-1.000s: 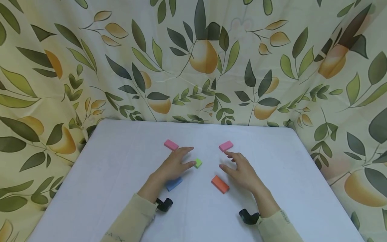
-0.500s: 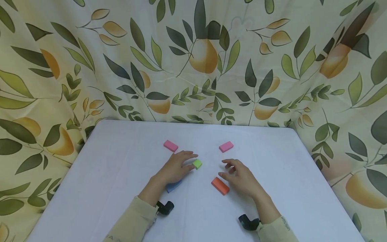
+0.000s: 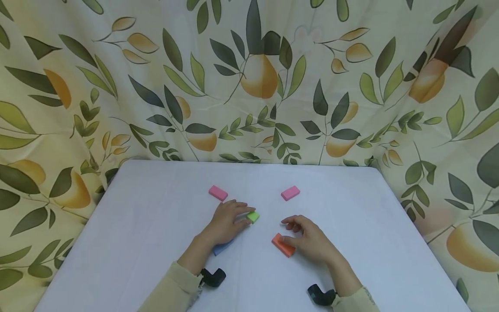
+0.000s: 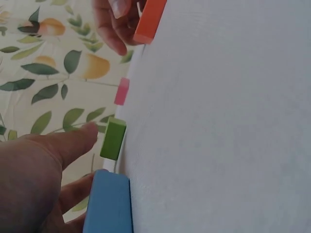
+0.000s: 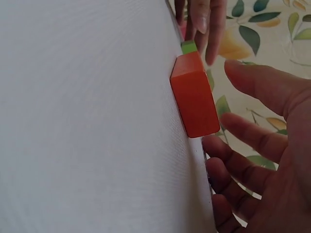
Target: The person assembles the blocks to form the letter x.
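Left hand (image 3: pixel 227 222), thumb and fingers apart, beside a small green block (image 3: pixel 253 217); right hand (image 3: pixel 311 239), thumb and fingers apart, beside an orange block (image 3: pixel 281 247); pink blocks (image 3: pixel 290 193) beyond

White tabletop (image 3: pixel 156 225) below your left hand (image 3: pixel 226 222) and right hand (image 3: pixel 310 239). Ahead of them and out to both sides, you face cream leaf-and-fruit fabric (image 3: pixel 259 82). Light seems soft, dim.
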`<state>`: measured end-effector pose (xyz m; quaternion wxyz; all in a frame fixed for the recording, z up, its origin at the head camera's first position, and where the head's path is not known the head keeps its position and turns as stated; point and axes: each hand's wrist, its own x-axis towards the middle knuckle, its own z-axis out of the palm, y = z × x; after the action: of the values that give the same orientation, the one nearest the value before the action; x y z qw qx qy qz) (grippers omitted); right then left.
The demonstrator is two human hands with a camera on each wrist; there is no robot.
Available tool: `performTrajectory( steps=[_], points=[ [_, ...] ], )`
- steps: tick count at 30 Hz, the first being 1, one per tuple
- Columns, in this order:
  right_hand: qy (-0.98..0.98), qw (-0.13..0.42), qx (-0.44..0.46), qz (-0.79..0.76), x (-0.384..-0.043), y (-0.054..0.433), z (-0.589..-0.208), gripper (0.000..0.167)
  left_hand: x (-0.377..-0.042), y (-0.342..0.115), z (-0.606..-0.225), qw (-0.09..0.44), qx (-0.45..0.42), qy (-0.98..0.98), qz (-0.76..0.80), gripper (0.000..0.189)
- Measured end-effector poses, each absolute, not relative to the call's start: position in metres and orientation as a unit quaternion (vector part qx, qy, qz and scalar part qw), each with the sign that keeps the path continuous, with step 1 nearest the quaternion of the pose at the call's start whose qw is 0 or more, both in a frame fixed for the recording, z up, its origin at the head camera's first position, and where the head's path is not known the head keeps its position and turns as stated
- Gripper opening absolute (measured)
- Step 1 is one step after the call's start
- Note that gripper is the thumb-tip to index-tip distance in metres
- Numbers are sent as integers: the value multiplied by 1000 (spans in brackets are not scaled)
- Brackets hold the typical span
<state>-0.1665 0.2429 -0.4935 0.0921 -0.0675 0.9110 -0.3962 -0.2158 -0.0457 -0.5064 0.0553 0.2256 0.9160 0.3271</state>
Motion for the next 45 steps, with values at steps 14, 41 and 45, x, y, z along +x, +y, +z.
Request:
performTrajectory(
  steps=[14, 41, 45],
  points=[
    [905, 115, -97, -397, -165, 247, -501, 41, -214, -43, -513, 30, 214, 920, 327, 34],
    [917, 88, -74, -381, -165, 243, -506, 30, -218, -40, -511, 29, 176, 928, 326, 31],
    [919, 82, -74, -380, -165, 242, -505, 33, -218, -39, -512, 25, 175, 929, 326, 30]
  ],
)
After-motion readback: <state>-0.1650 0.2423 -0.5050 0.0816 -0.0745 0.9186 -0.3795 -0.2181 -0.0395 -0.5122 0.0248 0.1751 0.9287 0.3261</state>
